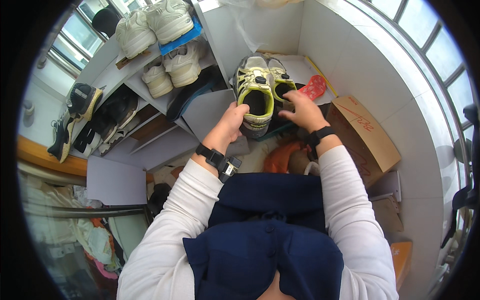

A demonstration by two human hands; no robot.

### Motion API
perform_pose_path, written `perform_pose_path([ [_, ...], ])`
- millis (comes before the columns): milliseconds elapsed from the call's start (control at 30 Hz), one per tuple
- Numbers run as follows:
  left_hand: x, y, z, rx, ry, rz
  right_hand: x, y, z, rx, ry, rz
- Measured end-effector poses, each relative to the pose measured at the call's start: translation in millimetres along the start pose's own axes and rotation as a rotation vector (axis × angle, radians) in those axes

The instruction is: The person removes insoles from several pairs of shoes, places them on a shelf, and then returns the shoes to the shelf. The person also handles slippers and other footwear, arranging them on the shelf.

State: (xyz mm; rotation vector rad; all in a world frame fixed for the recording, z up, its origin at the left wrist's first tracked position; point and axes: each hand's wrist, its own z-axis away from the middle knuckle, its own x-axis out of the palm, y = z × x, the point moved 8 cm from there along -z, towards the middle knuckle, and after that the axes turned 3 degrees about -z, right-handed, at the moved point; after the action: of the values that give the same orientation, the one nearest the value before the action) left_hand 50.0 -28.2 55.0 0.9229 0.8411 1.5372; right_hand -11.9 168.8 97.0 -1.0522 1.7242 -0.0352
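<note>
A pair of grey and yellow-green sneakers with black dial fasteners stands ahead of me, toes pointing away. My left hand point(233, 121) grips the left sneaker point(256, 85) at its collar, the thumb over the rim and the other fingers mostly hidden along its side. At the heel of the right sneaker point(281, 76), my right hand point(306, 111) has its thumb and forefinger spread apart. The forefinger reaches the shoe's opening; whether it touches the shoe is hard to tell. Both wrists wear black straps, and a small device is on the left one.
White sneakers point(172, 22) and other shoes fill the shelf unit point(145, 75) on the left. A red patterned item point(314, 87) lies beyond my right hand. A cardboard box point(365, 131) stands against the curved white wall point(420, 150). An orange item point(281, 157) lies below the sneakers.
</note>
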Motion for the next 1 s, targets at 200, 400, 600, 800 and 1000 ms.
perform_pose_path([
  [200,-4.4,-11.5,-9.1,0.027,0.105,-0.052,47.1,19.7,3.1,0.169,-0.147,0.132],
  [400,-11.9,16.5,47.3,0.063,-0.021,0.052,-45.3,-26.8,-7.7,0.055,0.058,0.031],
  [600,-87.2,29.8,157.2,0.05,-0.152,0.065,-126.4,-159.8,7.2,-0.123,-0.066,-0.017],
  [800,-208.8,-16.1,264.2,-0.048,0.033,0.072,-87.6,-298.2,35.5,-0.343,-0.295,-0.051],
  [1000,-317.7,-48.3,285.3,-0.095,0.304,0.13,34.6,-368.6,15.1,-0.513,-0.321,-0.208],
])
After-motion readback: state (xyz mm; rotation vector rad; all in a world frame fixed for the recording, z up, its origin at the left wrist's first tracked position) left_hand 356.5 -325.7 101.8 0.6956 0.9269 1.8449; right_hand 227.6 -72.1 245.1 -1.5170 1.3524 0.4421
